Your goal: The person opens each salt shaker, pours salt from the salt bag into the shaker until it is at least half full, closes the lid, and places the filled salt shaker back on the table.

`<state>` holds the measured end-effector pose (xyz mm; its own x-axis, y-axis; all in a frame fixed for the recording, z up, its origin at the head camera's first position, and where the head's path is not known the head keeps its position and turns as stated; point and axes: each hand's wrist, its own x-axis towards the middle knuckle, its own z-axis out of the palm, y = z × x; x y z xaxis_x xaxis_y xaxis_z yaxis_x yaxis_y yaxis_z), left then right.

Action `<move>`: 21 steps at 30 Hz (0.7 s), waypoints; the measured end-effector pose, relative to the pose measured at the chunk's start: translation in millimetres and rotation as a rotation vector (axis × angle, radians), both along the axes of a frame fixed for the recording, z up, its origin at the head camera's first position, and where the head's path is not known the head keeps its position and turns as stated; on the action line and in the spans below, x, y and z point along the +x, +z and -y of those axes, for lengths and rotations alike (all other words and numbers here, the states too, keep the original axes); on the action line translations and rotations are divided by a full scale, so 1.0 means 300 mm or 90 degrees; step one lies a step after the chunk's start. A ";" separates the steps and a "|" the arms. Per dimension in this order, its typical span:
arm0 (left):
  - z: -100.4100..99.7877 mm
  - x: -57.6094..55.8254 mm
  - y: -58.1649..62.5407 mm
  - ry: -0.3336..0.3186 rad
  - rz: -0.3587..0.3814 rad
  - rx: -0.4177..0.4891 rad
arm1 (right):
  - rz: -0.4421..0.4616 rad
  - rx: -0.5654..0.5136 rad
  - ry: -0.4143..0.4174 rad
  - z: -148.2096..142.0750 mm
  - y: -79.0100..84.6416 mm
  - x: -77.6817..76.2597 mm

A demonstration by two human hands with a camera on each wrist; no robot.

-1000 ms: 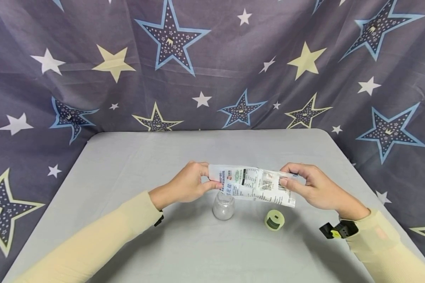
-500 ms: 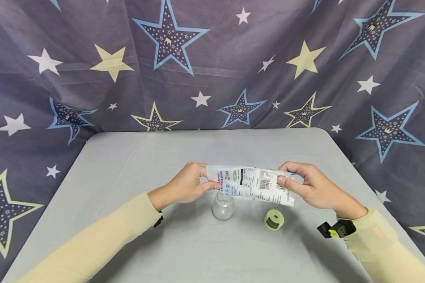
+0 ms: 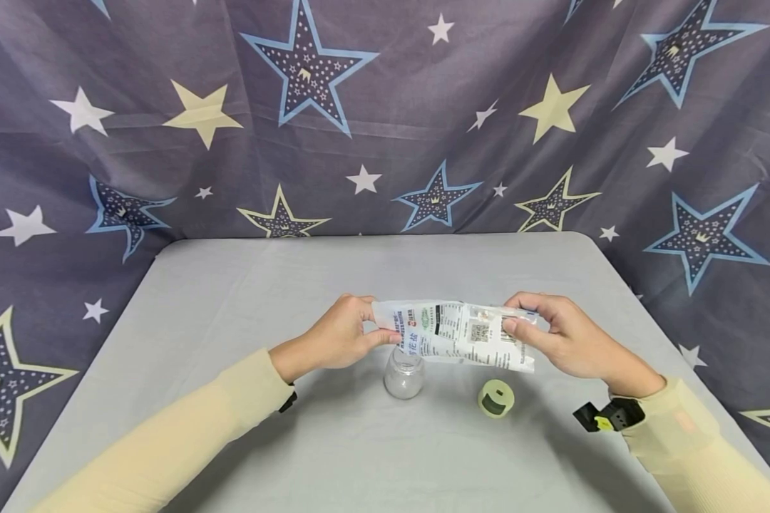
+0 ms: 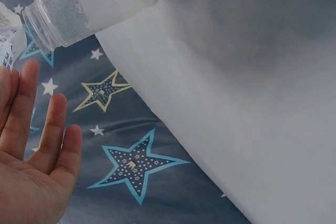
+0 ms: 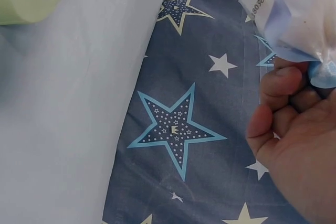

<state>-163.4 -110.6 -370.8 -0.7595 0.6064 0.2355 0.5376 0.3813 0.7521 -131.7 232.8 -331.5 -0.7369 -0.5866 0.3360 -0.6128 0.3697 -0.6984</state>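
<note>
I hold the printed bag (image 3: 455, 333) crosswise above the counter (image 3: 282, 278), a little nearer its right edge than its left, with the far edge well beyond. My left hand (image 3: 339, 331) pinches the bag's left end between thumb and forefinger; in the left wrist view my other fingers (image 4: 50, 124) are loosely spread and carry nothing. My right hand (image 3: 571, 340) grips the other end, thumb on the print, the rest curled behind it.

Under the bag's left end stands the glass jar (image 3: 404, 376), upright, its mouth partly covered; I can't tell whether bag and rim touch. If they do, a nudge from my left side could tip the jar. The bag hides the mouth from above, so misjudging where it lies could send loose contents onto the counter. Raising my right end too fast might bring a surge, and the thin film could slip from my light left pinch. The green lid (image 3: 496, 398) sits right of the jar, near enough to catch a spill.
</note>
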 end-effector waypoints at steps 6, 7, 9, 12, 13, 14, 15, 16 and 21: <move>0.003 -0.001 -0.007 0.005 -0.001 -0.003 | -0.002 0.007 0.003 0.003 0.006 -0.002; 0.004 -0.002 -0.008 0.006 -0.003 -0.003 | -0.003 0.010 0.004 0.004 0.007 -0.002; 0.007 -0.003 -0.010 0.008 -0.007 -0.005 | -0.005 0.015 0.006 0.004 0.010 -0.001; 0.011 -0.006 -0.011 0.009 -0.015 -0.011 | -0.006 0.021 0.010 0.007 0.015 0.000; 0.014 -0.007 -0.011 0.009 -0.018 -0.013 | -0.006 0.022 0.013 0.009 0.017 0.001; 0.015 -0.008 -0.011 0.009 -0.021 -0.015 | -0.005 0.023 0.016 0.011 0.019 0.001; 0.017 -0.008 -0.012 0.009 -0.022 -0.018 | -0.007 0.023 0.018 0.014 0.021 0.002; 0.018 -0.009 -0.012 0.009 -0.023 -0.019 | -0.007 0.022 0.020 0.017 0.023 0.003; 0.019 -0.011 -0.013 0.010 -0.020 -0.019 | -0.011 0.015 0.015 0.026 0.032 0.007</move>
<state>-166.6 -116.2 -374.7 -0.7613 0.6015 0.2422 0.5551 0.4114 0.7229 -129.6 225.2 -322.0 -0.7167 -0.6119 0.3345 -0.6335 0.3707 -0.6792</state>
